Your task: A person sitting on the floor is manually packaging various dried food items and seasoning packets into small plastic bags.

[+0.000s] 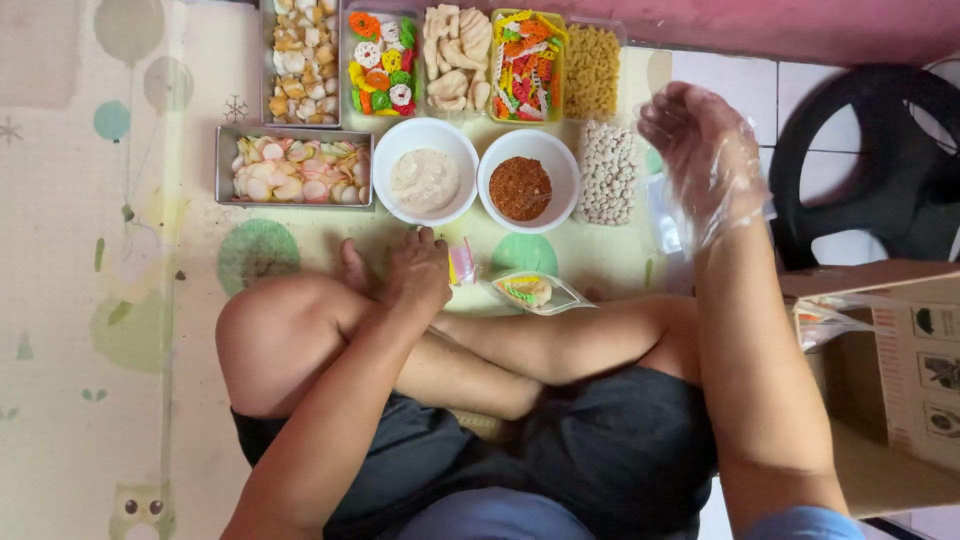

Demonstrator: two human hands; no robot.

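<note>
Small snack bag [535, 292] lying crosswise, left hand [415, 270] beside

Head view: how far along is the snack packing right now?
Done, it seems: one small clear filled bag lies on the patterned floor mat. In hand: the right hand, in a clear plastic glove, is raised empty over the container of white pellets; the bare left hand rests beside a small pink packet. Left: the cracker trays look full.
</note>
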